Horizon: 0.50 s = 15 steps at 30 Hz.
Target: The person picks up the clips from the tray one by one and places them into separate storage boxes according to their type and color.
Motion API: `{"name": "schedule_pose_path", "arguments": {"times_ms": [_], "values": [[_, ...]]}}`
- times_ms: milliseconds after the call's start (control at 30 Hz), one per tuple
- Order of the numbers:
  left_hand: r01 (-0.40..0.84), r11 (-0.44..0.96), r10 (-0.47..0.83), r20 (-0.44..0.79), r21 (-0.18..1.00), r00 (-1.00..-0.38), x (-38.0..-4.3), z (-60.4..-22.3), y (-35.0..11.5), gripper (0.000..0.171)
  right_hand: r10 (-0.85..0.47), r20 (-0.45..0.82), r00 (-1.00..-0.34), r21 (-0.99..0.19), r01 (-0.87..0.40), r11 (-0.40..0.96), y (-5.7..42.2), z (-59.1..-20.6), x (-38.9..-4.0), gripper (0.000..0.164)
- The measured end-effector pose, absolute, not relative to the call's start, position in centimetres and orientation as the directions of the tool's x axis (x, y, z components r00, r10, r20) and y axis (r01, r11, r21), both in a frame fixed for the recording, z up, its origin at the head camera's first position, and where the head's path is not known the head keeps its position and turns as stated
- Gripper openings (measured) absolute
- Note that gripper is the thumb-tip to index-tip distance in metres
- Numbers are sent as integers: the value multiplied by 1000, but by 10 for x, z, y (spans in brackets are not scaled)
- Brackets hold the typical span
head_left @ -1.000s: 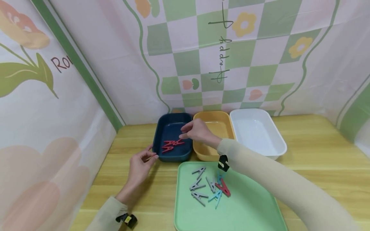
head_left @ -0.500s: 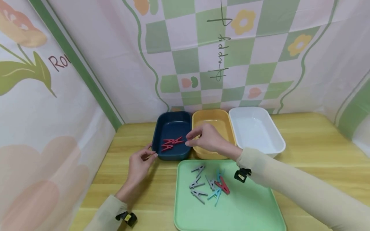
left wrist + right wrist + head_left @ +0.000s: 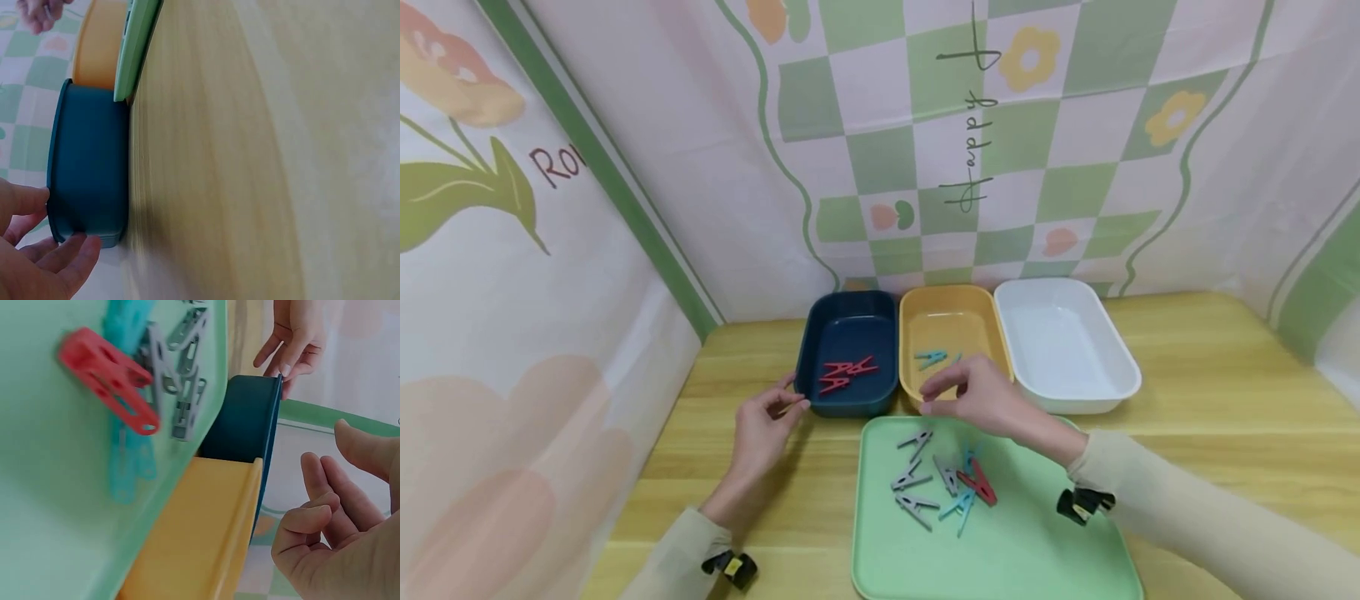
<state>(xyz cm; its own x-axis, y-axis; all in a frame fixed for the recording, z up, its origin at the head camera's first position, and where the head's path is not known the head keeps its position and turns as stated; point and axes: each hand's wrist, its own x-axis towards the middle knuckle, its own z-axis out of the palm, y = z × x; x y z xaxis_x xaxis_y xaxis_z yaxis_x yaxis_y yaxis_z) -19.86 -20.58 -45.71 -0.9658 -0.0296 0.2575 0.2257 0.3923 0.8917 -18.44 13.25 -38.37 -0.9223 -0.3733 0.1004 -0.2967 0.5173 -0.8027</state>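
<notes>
- Behind everything, a printed wall cloth [image 3: 865, 108], green checks and flowers, and in front of it the wooden table [image 3: 1210, 375]
- Nearest the person, the green tray [image 3: 1045, 542], and beyond it three bins in a row: the white bin [image 3: 1067, 333] on the right, the yellow bin [image 3: 955, 321] in the middle, the dark blue bin [image 3: 853, 333] on the left
- And here's the change: the right hand [image 3: 981, 400] has come back from beside the blue bin and now hangs at the yellow bin's near edge, thumb and fingers apart, nothing between them; I'd call it a gap between two pegs, with that hand free
- The left hand [image 3: 763, 433] stays put, pinching the near left corner of the blue bin, which I judge keeps it steady
- Down to the pegs: three red pegs [image 3: 841, 382] lie in the blue bin, just beyond the left hand's fingertips
- Teal pegs [image 3: 937, 356] show in the yellow bin too, uncovered as the right hand draws back, one plain, another mostly hidden behind that hand
- On the tray, just below the right hand, four grey pegs [image 3: 907, 502] sit toward the left, and a lone red peg [image 3: 94, 356] lies among two teal ones, all well apart from the left hand
</notes>
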Motion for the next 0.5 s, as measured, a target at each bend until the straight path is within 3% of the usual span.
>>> {"name": "schedule_pose_path", "arguments": {"times_ms": [500], "values": [[228, 403, -41, 266, 886, -963, -198, -458, -205, 6, -385, 10, -923, -817, -229, 529, 163, -407, -153, 25]]}}
